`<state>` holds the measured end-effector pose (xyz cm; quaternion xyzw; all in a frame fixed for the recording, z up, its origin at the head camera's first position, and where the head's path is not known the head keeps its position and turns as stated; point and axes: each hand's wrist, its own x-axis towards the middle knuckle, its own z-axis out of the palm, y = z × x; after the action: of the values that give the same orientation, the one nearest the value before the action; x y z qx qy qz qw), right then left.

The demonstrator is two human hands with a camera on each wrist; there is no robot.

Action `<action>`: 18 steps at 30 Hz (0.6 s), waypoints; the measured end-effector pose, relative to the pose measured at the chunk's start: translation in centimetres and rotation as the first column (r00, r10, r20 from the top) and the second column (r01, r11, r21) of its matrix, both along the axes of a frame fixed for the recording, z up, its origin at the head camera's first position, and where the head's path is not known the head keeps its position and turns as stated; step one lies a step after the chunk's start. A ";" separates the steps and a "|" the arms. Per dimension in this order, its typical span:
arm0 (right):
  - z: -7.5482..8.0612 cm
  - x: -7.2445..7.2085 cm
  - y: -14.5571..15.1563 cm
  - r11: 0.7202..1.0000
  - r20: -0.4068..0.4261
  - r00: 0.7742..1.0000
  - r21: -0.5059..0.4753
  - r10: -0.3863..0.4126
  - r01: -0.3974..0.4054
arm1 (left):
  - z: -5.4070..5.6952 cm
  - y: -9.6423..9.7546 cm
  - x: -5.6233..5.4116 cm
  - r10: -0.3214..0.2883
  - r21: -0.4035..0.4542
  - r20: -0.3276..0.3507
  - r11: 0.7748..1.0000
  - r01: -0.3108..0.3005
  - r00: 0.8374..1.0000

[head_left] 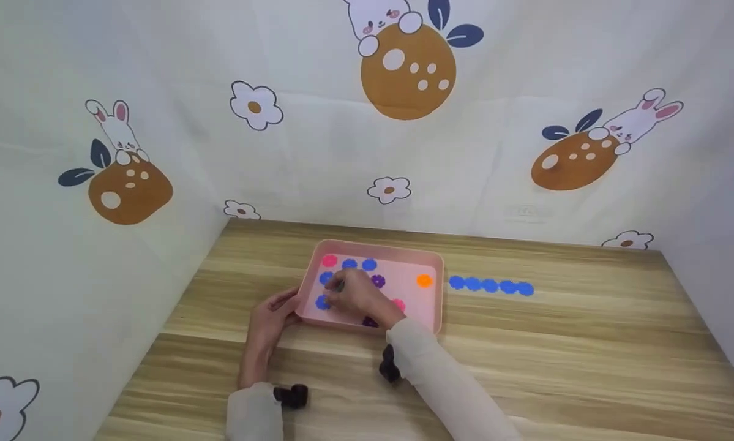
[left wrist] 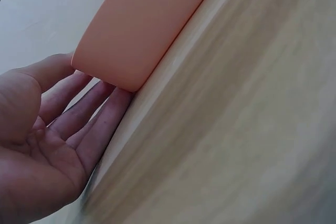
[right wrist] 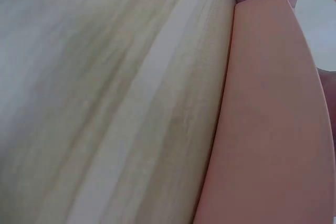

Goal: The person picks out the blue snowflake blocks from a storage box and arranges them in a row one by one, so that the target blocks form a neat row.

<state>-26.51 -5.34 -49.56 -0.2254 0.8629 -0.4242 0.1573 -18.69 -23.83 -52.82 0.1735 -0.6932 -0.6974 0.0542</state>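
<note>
A shallow pink tray (head_left: 359, 247) sits on the wooden table, with flower-shaped pieces spread inside. My left hand (head_left: 273, 315) touches the tray's front left corner from outside; in the left wrist view its thumb lies at the rim and the fingers (left wrist: 102, 124) rest against the wall. Over the tray's left part is my right hand (head_left: 355, 293), fingers bent downward beside a blue flower piece (head_left: 322, 302). A small dark green bit (head_left: 340, 286) shows by these fingers; whether they pinch it is hidden. In the right wrist view the tray wall (right wrist: 273, 108) blocks most of that hand.
Several blue flower pieces (head_left: 491, 286) form a row on the table right of the tray. Inside the tray lie an orange piece (head_left: 424, 280), purple pieces (head_left: 378, 282) and pink pieces (head_left: 329, 261). A patterned cloth (head_left: 318, 153) hangs around the table's back and sides.
</note>
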 end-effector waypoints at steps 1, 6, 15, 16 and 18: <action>-0.1 0.0 -0.1 1.000 0.012 1.000 0.006 0.000 0.000 | 0.0 0.0 0.0 -0.002 0.010 -0.002 1.000 0.002 1.000; -0.5 -0.3 -0.3 0.999 0.072 0.997 0.032 0.002 -0.005 | -0.2 0.1 0.0 -0.011 -0.015 0.014 1.000 0.011 1.000; -1.0 -1.0 -0.2 0.998 0.071 0.996 0.046 0.046 -0.050 | -0.2 0.1 0.1 -0.023 -0.029 0.027 0.999 0.023 0.999; -1.0 -1.0 -0.3 0.997 0.072 0.996 0.051 0.051 -0.055 | -0.2 0.0 0.2 -0.022 -0.033 0.030 0.999 0.023 0.999; -0.9 -0.8 -0.6 0.996 0.082 0.995 0.064 0.063 -0.069 | -0.2 -0.2 0.4 -0.020 -0.038 0.037 0.999 0.022 0.999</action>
<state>-27.34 -5.93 -50.47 -0.2312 0.8617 -0.3984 0.2129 -18.26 -24.06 -52.98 0.1780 -0.7090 -0.6814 0.0372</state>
